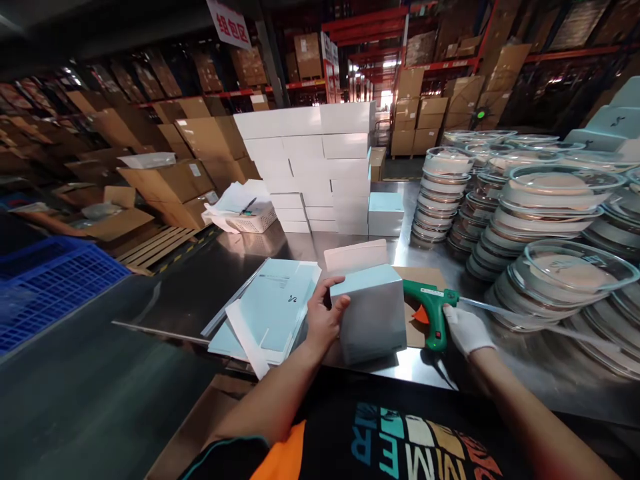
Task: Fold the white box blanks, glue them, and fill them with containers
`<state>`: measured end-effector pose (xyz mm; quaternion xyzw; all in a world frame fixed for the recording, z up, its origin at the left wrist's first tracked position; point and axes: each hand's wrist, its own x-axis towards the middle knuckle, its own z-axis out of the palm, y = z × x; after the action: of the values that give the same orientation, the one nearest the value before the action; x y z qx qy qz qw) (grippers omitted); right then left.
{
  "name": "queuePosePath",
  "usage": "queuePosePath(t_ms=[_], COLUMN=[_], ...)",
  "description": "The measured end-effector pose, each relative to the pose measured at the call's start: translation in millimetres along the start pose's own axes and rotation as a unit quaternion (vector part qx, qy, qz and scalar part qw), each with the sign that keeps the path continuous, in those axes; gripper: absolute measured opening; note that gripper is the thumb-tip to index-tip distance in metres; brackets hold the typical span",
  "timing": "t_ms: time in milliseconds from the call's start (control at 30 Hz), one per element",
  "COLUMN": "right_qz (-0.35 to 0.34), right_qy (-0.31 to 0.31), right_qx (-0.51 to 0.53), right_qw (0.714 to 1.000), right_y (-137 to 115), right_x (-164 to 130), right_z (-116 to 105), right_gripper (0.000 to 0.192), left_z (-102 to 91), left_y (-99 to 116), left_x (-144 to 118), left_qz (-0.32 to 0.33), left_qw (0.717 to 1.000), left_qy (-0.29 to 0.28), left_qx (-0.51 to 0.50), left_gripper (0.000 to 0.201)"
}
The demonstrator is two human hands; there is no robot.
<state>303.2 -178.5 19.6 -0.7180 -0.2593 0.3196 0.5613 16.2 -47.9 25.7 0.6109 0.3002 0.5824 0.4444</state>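
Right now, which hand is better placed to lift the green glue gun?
Probably the right: the gloved right hand is right at the green glue gun, while the left hand is on the box, which stands between it and the gun.

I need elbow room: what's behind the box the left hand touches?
Behind the box, a pale panel shows; whether it is attached is unclear. Farther back are stacked white boxes. Whatever lies directly behind the box's body is hidden.
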Motion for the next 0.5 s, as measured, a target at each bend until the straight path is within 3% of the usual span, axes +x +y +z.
queuePosePath(t_ms=[67,133,233,333,400,500], right_qz=[-0.034,-0.112,-0.204,-0.206,-0.216,-0.276], right_qy=[0.032,0.027,-0.069,-0.164,-0.191,-0.215], right_qx=[-0.062,-0.096,-0.039,0.003,0.013,0.009], right_qw=[0.997,0.989,0.976,0.965,0.957,0.937], right_y=[-8.2,-21.9,-47.2,-65.7,-68.0,-57.5], right_x=[1.7,-1.9,-10.6,-12.9,-9.2,0.3], right_z=[-4.5,4.8,40.4,73.2,80.1,69.8], right_gripper=[0.038,0.037,0.065,0.066,0.059,0.062], left_z=[-0.3,1.5,6.6,10.7,12.7,16.2], left_y=[-2.3,-3.3,-3.0,-4.4,-8.3,-16.9], left_x=[0.6,0.9,1.4,2.0,2.1,2.8], left_qz=[-0.004,0.006,0.038,0.064,0.081,0.122], left_qw=[1.0,1.0,0.998,0.996,0.994,0.992], left_qy=[-0.008,-0.017,-0.041,-0.066,-0.069,-0.028], left_qx=[0.005,0.011,0.012,0.018,0.021,-0.016], left_gripper=[0.071,0.068,0.068,0.066,0.062,0.053])
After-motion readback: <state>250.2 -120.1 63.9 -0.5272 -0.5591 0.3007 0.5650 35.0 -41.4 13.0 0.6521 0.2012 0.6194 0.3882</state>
